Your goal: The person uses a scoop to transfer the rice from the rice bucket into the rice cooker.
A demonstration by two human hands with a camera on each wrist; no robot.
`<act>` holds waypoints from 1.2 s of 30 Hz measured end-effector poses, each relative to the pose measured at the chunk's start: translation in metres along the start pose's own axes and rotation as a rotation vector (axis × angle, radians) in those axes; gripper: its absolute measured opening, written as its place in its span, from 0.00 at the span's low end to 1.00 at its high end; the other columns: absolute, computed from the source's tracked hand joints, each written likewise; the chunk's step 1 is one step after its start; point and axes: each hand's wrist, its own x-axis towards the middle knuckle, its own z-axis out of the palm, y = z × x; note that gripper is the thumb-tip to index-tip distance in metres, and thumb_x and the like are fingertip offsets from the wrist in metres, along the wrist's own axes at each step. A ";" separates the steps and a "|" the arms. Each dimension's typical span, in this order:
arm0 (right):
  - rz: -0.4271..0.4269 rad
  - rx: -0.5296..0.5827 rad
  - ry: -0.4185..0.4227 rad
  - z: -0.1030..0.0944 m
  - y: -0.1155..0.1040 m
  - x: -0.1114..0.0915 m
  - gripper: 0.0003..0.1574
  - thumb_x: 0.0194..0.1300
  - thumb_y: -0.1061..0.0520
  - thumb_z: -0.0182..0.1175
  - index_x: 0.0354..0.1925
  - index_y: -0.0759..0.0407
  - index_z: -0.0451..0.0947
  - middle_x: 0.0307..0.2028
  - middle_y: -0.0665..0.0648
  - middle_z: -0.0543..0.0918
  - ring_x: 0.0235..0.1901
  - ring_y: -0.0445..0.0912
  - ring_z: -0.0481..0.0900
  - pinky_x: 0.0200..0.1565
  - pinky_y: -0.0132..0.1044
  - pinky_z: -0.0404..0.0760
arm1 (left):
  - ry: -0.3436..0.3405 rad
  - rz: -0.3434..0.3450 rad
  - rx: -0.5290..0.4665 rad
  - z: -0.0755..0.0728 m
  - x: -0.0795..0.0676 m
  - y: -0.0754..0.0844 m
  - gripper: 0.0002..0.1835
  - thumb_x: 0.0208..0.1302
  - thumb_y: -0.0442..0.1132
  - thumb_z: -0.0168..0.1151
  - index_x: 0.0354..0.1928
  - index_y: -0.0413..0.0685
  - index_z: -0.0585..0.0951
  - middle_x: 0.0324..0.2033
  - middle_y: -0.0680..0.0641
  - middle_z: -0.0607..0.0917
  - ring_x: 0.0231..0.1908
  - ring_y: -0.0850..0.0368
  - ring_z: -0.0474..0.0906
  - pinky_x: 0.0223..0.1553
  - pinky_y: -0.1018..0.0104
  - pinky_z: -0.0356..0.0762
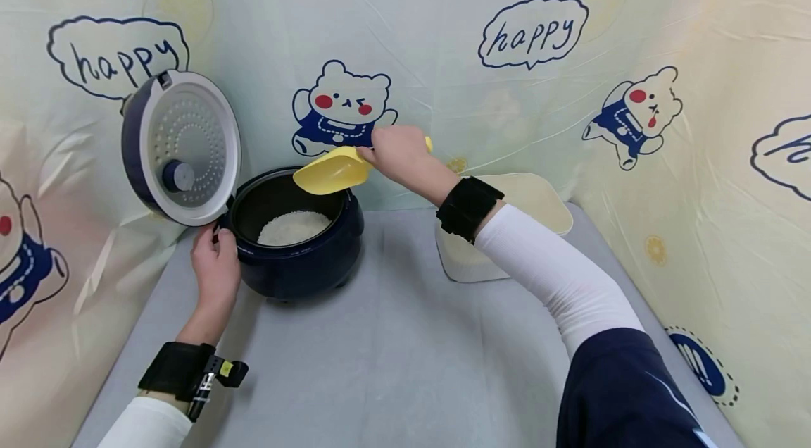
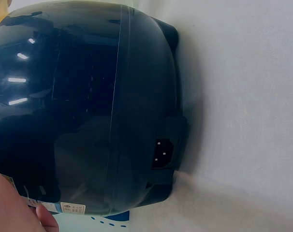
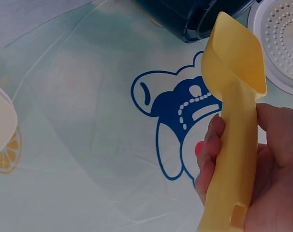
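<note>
A dark blue rice cooker (image 1: 298, 272) stands on the table with its lid (image 1: 199, 117) tipped up at the left. White rice (image 1: 293, 228) lies in the bottom of its dark inner pot (image 1: 250, 212). My right hand (image 1: 402, 156) grips the handle of a yellow scoop (image 1: 332, 172), whose bowl is over the pot's far right rim. In the right wrist view the fingers wrap round the handle, and the scoop's bowl (image 3: 233, 58) looks bare. My left hand (image 1: 217, 265) holds the cooker's left side by the lid hinge, its fingertips partly hidden.
Behind my right forearm sits a cream-coloured rectangular container (image 1: 456, 261), partly covered by the arm. A grey cloth (image 1: 405, 363) covers the table. Printed sheeting (image 1: 437, 32) hangs close behind the cooker. The left wrist view shows a power socket (image 2: 163, 153) low on the cooker.
</note>
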 end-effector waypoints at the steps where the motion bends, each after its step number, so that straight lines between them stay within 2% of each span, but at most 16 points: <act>1: -0.001 0.009 -0.010 0.001 0.001 0.000 0.31 0.81 0.33 0.45 0.31 0.53 0.75 0.24 0.51 0.70 0.27 0.46 0.74 0.27 0.35 0.65 | 0.003 0.001 0.002 0.000 0.000 0.000 0.28 0.81 0.42 0.39 0.73 0.31 0.69 0.66 0.30 0.72 0.64 0.39 0.68 0.65 0.56 0.66; 6: 0.002 0.134 -0.074 0.003 0.011 -0.001 0.31 0.81 0.35 0.48 0.26 0.53 0.71 0.23 0.52 0.67 0.25 0.47 0.70 0.26 0.34 0.62 | -0.003 -0.004 0.004 0.000 -0.001 0.000 0.28 0.81 0.42 0.39 0.73 0.32 0.69 0.67 0.30 0.71 0.65 0.40 0.68 0.65 0.55 0.65; 10: 0.006 0.280 -0.144 0.006 0.021 -0.003 0.34 0.81 0.37 0.49 0.21 0.53 0.73 0.21 0.52 0.73 0.23 0.48 0.72 0.26 0.33 0.65 | -0.017 -0.028 -0.006 -0.002 -0.001 0.002 0.29 0.81 0.44 0.39 0.75 0.35 0.68 0.70 0.32 0.69 0.67 0.40 0.67 0.67 0.51 0.66; 14: 0.024 0.432 -0.211 0.009 0.034 -0.007 0.32 0.82 0.39 0.48 0.26 0.56 0.78 0.25 0.55 0.81 0.25 0.50 0.77 0.28 0.33 0.72 | -0.026 -0.020 -0.017 -0.001 0.001 0.004 0.28 0.81 0.43 0.40 0.74 0.34 0.68 0.71 0.31 0.69 0.69 0.39 0.66 0.68 0.50 0.64; 18: 0.046 0.547 -0.267 0.011 0.049 -0.012 0.31 0.82 0.41 0.47 0.29 0.58 0.80 0.26 0.59 0.83 0.22 0.49 0.75 0.26 0.34 0.73 | -0.027 -0.019 -0.022 0.000 0.002 0.002 0.28 0.80 0.42 0.40 0.74 0.33 0.68 0.70 0.30 0.69 0.69 0.39 0.65 0.69 0.52 0.63; 20: 0.049 0.590 -0.289 0.013 0.057 -0.015 0.32 0.82 0.41 0.47 0.28 0.59 0.81 0.26 0.61 0.82 0.21 0.48 0.74 0.25 0.35 0.74 | -0.029 -0.030 -0.016 -0.002 0.001 0.002 0.29 0.81 0.43 0.39 0.75 0.33 0.67 0.71 0.31 0.69 0.69 0.39 0.65 0.69 0.51 0.63; 24: 0.036 0.671 -0.314 0.017 0.073 -0.023 0.33 0.81 0.42 0.46 0.27 0.59 0.81 0.22 0.58 0.80 0.18 0.46 0.71 0.24 0.35 0.73 | -0.038 -0.043 -0.013 -0.005 0.000 0.002 0.30 0.81 0.45 0.38 0.76 0.35 0.65 0.72 0.32 0.67 0.69 0.40 0.64 0.69 0.49 0.62; 28: 0.027 0.728 -0.319 0.019 0.090 -0.032 0.33 0.81 0.43 0.45 0.28 0.61 0.81 0.21 0.58 0.80 0.17 0.45 0.71 0.23 0.35 0.72 | -0.029 -0.031 -0.011 -0.005 0.001 0.002 0.30 0.81 0.44 0.38 0.76 0.35 0.66 0.72 0.32 0.68 0.69 0.40 0.64 0.70 0.50 0.62; 36: 0.102 0.788 -0.329 0.027 0.136 -0.057 0.33 0.82 0.43 0.44 0.28 0.62 0.81 0.19 0.55 0.77 0.17 0.45 0.70 0.23 0.34 0.71 | -0.024 -0.036 -0.010 -0.002 -0.002 0.004 0.29 0.81 0.44 0.38 0.76 0.36 0.66 0.72 0.32 0.68 0.69 0.41 0.65 0.70 0.50 0.63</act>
